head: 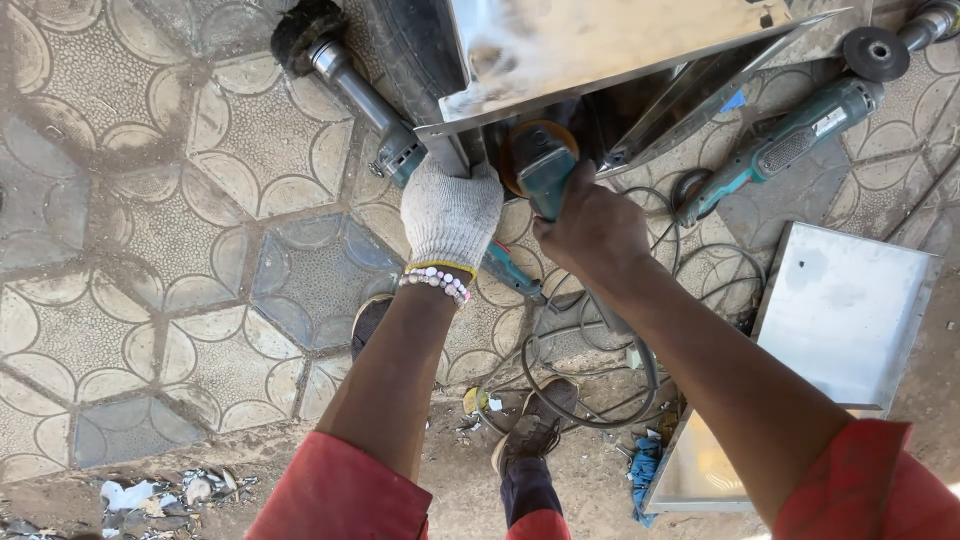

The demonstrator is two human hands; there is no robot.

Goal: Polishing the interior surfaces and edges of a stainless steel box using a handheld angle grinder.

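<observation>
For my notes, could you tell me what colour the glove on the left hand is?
The glove is white knit with a yellow cuff edge, seen in the head view.

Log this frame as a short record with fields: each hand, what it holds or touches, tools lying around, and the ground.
left hand: gloved left hand, gripping the steel workpiece at its lower edge
right hand: bare right hand, holding a teal angle grinder against the workpiece
spare tools: second grinder on the ground; wire-brush grinder behind the glove
other metal: flat steel tray
ground: patterned paving, cables
</observation>
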